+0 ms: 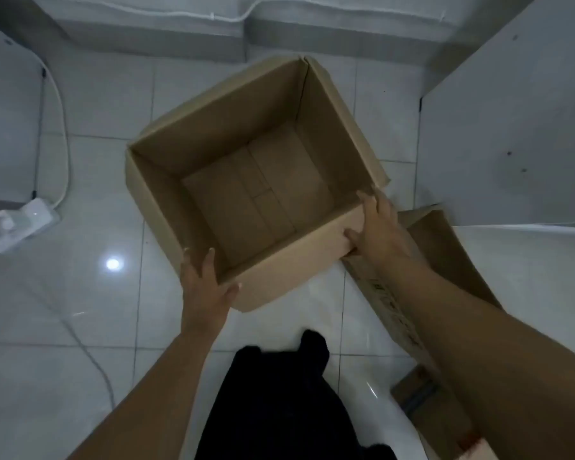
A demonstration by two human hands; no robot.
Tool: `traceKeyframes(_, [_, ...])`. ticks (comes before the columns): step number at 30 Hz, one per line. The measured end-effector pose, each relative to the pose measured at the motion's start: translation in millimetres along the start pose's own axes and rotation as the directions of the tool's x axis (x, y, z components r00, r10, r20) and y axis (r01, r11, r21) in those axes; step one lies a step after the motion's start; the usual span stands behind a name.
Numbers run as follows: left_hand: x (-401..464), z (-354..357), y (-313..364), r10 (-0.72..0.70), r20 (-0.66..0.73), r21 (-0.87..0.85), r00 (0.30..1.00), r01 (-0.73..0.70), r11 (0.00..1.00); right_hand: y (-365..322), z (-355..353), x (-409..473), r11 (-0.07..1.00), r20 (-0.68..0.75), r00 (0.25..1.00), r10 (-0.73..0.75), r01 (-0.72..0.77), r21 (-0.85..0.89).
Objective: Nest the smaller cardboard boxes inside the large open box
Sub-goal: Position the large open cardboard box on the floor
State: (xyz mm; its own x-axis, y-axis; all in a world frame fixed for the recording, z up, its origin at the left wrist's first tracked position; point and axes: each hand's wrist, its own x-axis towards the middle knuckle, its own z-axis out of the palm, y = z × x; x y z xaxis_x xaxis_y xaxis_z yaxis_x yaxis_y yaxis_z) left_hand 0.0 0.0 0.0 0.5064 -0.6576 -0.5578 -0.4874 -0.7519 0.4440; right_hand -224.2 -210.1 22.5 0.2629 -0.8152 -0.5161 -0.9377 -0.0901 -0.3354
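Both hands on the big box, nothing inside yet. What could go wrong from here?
1. The large open box sits skewed to the floor tiles; shifting it toward the right hand could push it into the flattened cardboard right beside it.
2. The left hand has its grip only on the near rim corner, so the thin wall may buckle.
3. The white cable and power strip lie nearby, a possible snag.
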Motion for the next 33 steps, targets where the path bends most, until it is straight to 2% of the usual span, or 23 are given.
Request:
traceKeyframes(3, [11.5,12.1,-6.0,-0.054,-0.119,-0.035,0.991,0.050,0.998,5.7,0.9,37.4,0.997,-0.033,0.999,-0.022,0.020,-0.074])
traceKeyframes(6, [12.3,22.1,-12.5,-0.131,-0.155,-0.224,0.979,0.094,0.970,10.8,3.1,64.9,0.992,0.047,0.996,-0.072,0.076,-0.100])
traceKeyframes(9, [14.8,25.4,-17.4,-0.150,-0.175,-0.342,0.973,0.083,0.936,20.0,4.0,75.5,0.997,0.101,0.992,-0.078,0.078,0.006])
traceKeyframes(13, [17.1,25.8,-17.9,-0.183,-0.183,-0.394,0.966,0.098,0.914,21.9,4.6,78.5,0.990,0.064,0.990,-0.128,0.124,0.071])
traceKeyframes(17, [20.7,19.1,-19.6,-0.199,-0.194,-0.453,0.961,0.092,0.887,22.7,3.0,78.9,0.986,0.035,0.993,-0.111,0.106,0.130])
traceKeyframes(20, [28.8,10.1,-23.9,-0.176,-0.183,-0.417,0.967,0.086,0.905,25.3,3.5,75.9,0.985,0.025,0.994,-0.103,0.098,0.139])
traceKeyframes(25, [63.3,-17.2,-31.5,-0.040,-0.147,-0.353,0.988,-0.014,0.936,29.5,14.8,54.1,0.979,-0.049,0.997,-0.054,0.062,0.196])
traceKeyframes(33, [128.4,-67.7,-3.3,0.169,-0.015,-0.090,0.986,-0.170,0.981,32.8,38.5,9.5,0.929,-0.083,0.981,0.174,-0.136,0.343])
